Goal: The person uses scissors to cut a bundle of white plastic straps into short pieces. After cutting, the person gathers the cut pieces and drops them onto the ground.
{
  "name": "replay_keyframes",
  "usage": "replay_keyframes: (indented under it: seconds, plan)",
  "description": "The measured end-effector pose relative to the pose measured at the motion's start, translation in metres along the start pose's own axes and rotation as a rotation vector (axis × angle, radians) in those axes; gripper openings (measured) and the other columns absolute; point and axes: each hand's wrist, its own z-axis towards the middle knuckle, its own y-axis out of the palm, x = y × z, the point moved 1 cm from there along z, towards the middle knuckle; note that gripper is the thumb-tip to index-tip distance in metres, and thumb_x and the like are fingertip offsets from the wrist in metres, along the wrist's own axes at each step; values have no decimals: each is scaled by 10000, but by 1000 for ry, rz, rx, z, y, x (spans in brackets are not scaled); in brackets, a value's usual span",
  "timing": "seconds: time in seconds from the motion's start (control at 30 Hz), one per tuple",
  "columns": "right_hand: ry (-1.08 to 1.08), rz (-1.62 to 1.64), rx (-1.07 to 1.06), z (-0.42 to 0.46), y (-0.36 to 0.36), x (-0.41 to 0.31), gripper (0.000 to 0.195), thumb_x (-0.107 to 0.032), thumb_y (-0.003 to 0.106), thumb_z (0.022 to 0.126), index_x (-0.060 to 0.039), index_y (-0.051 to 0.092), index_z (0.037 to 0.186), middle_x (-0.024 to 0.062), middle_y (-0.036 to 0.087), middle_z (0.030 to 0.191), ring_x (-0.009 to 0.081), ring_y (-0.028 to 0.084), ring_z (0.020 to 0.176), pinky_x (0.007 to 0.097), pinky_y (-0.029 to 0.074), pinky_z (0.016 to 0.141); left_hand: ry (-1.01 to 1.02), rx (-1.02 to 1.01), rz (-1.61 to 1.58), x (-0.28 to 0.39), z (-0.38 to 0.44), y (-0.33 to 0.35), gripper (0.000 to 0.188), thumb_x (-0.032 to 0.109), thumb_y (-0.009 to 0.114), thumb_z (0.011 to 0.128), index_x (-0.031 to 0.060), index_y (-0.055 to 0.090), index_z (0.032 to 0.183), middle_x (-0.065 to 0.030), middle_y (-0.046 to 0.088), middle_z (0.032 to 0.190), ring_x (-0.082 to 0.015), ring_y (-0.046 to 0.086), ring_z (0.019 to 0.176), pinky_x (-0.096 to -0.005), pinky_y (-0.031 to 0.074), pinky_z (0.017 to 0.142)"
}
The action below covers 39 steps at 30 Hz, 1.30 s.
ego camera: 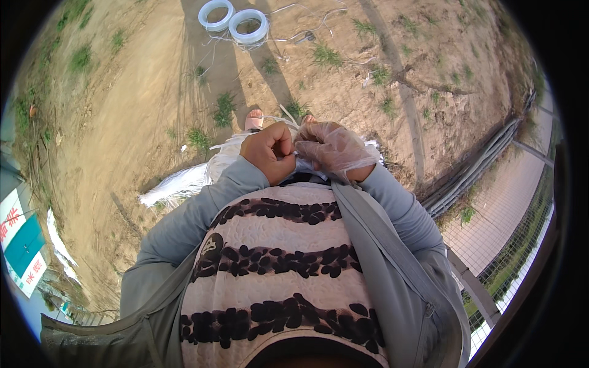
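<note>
Close together in front of my waist, both hands pinch a thin white strip. My left hand (271, 152) is bare, its fingers curled in on the strip. A clear plastic glove covers my right hand (338, 147), whose fingertips meet the strip beside the left ones. A pale end of the white strip (289, 115) sticks up past my fingers. Beneath my hands and out to the left lies a bundle of white strips (179, 185), partly hidden by my hands and sleeves. Whether the held strip belongs to the bundle I cannot tell.
Two translucent coiled rolls (249, 26) lie on the dirt ahead, with loose strands (303, 33) around them. Grass tufts (326, 55) dot the ground. Several long grey pipes or cables (478, 158) run along a wire mesh fence (511, 262) at the right. A building (23, 244) stands far left.
</note>
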Motion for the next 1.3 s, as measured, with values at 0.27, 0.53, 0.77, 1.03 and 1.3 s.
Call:
replay_keyframes:
  seconds: [0.27,0.53,0.77,1.03,1.3]
  plan:
    - [16,-16,-101,7,-8,3,171,-183,699,895,-14,698,920,1,621,726,75,509,566,249,421,523,195,87,292,9,-3,-1,215,-30,706,795,42,503,801,-44,587,739,-79,583,660,-246,492,604]
    - [-30,142,-57,4,-3,29,187,-176,755,817,-13,747,909,-6,662,732,64,537,612,246,440,561,117,94,214,5,-10,0,225,26,724,813,27,631,1018,-71,681,819,-102,646,695,-250,526,643]
    - [1,135,-94,0,1,27,148,-136,745,835,-13,723,916,-19,638,740,50,543,665,219,422,583,121,86,213,0,-17,3,236,23,719,819,28,640,1041,-63,687,815,-102,656,711,-248,528,647]
    - [-14,-66,-19,8,2,31,201,-220,686,772,-20,691,791,60,620,693,148,581,679,311,466,649,249,32,405,13,-15,-3,246,19,718,791,51,583,994,-48,620,753,-136,618,674,-287,500,631]
    - [-97,-325,-129,21,-4,6,138,-156,639,683,-24,656,720,57,547,623,146,526,611,314,425,594,30,-23,198,3,-31,-7,369,-26,703,741,93,457,988,-27,506,676,-182,521,594,-320,411,560]
